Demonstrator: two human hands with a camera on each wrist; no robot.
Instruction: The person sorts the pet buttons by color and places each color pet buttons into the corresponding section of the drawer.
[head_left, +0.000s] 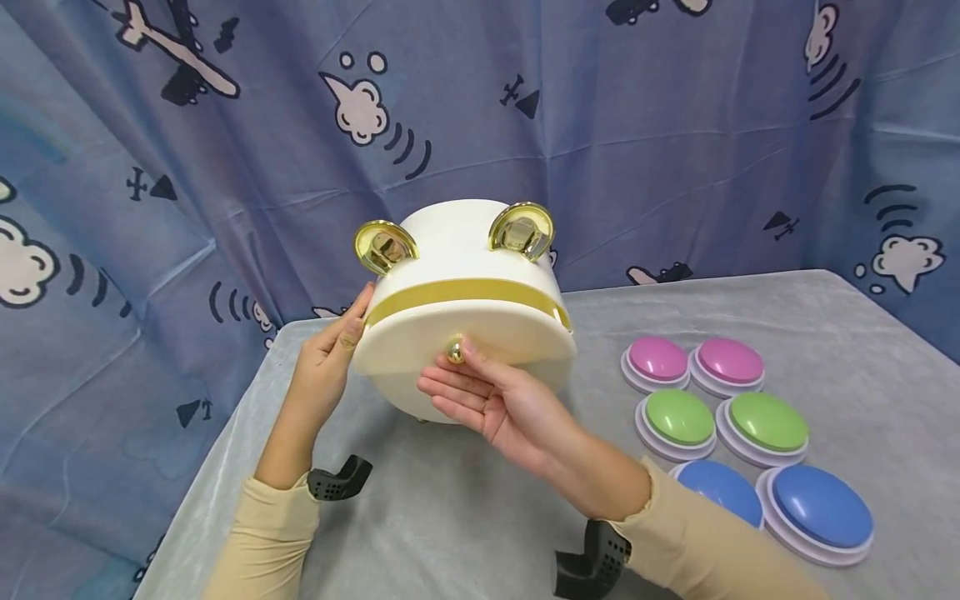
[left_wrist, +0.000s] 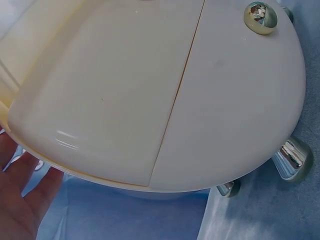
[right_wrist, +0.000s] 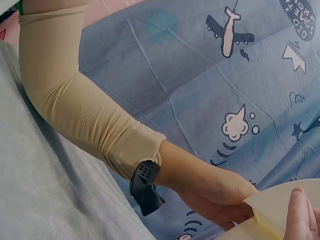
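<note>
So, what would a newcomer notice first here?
Probably the white box with shiny gold ears, centred in the head view, its side held by the left hand while the right hand touches the knob. Next, the pink, green and blue buttons, in pairs on the right of the table. Behind hangs a patterned blue curtain.

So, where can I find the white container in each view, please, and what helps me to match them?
Head: the white container is near the centre, on the table.
Left wrist: it fills most of the picture, from the top edge.
Right wrist: it is in the bottom right corner, only partly visible.
Shared landmark: the left hand at the container's edge.
</note>
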